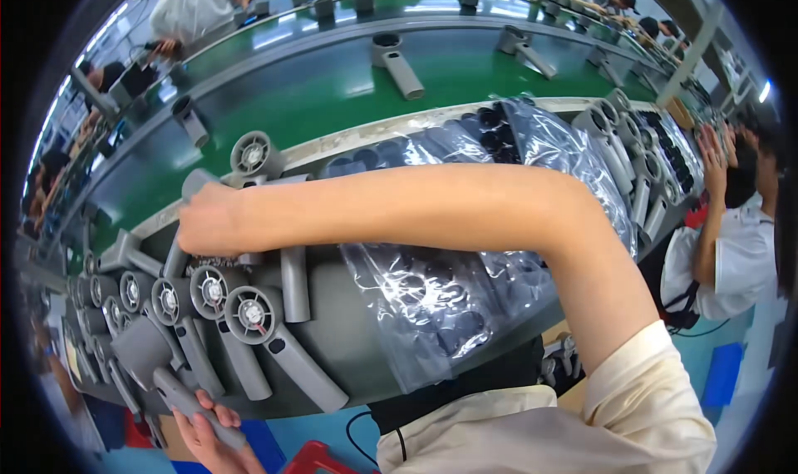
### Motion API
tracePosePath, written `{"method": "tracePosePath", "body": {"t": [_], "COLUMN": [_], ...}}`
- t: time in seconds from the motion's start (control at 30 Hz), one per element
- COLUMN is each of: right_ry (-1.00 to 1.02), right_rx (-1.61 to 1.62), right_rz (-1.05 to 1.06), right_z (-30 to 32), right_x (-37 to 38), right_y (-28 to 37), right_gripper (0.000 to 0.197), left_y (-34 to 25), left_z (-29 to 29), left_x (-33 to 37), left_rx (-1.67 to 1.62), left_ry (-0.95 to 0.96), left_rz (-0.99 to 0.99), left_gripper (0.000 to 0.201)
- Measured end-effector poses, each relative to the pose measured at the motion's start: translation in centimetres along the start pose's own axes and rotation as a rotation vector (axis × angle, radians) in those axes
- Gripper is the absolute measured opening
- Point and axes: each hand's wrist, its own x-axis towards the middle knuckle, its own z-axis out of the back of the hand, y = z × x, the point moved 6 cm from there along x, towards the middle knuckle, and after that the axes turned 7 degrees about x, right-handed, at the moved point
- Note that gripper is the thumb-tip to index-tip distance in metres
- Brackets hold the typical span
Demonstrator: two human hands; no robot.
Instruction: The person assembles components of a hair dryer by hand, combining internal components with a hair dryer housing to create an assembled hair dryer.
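My right arm stretches across the bench to the left. Its hand (214, 222) is closed around a grey hair-dryer-shaped housing (199, 183), whose rounded end shows above the fist and whose handle shows below; the fingers are mostly hidden. Low in the view, my left hand (214, 437) wraps its fingers round the handle of another grey hair-dryer-shaped housing (145, 345), its wide head pointing up and left. Between the hands, several similar grey housings with fan wheels in their round heads lie in a row, the closest being a fan housing (252, 314).
Clear plastic bags (432, 308) of dark parts cover the bench under and beside my forearm. More grey housings (619, 145) stand at the right. Beyond runs a green conveyor belt (324, 79) carrying spaced housings. Other people work across the belt and at the right.
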Motion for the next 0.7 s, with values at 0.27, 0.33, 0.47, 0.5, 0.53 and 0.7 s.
{"method": "tracePosePath", "body": {"t": [0.27, 0.33, 0.47, 0.5, 0.53, 0.7], "right_ry": [-0.212, -0.201, -0.335, -0.376, -0.375, -0.401], "right_rx": [0.496, 0.58, 0.785, 0.784, 0.773, 0.537], "right_rz": [-0.234, -0.425, -0.64, -0.734, -0.706, -0.628], "right_z": [10.7, 13.1, 16.0, 17.1, 17.7, 18.3], "right_x": [-8.8, -13.2, -20.9, -22.3, -23.6, -24.9], "right_y": [-0.4, 0.0, 1.9, 3.1, 4.0, 8.5], "right_gripper": [0.014, 0.015, 0.016, 0.015, 0.012, 0.013], "left_y": [-2.6, -1.6, -0.2, 0.0, 0.3, 0.8], "left_z": [-8.1, -10.4, -15.6, -16.7, -17.6, -20.5], "left_x": [-3.9, -4.5, -5.8, -6.0, -6.3, -7.5], "left_rx": [-0.077, -0.106, -0.082, -0.071, -0.06, -0.031], "left_ry": [0.137, 0.196, 0.239, 0.295, 0.352, 0.469], "left_rz": [-0.023, 0.026, 0.175, 0.168, 0.162, 0.173], "left_gripper": [0.043, 0.052, 0.05, 0.05, 0.05, 0.05]}}
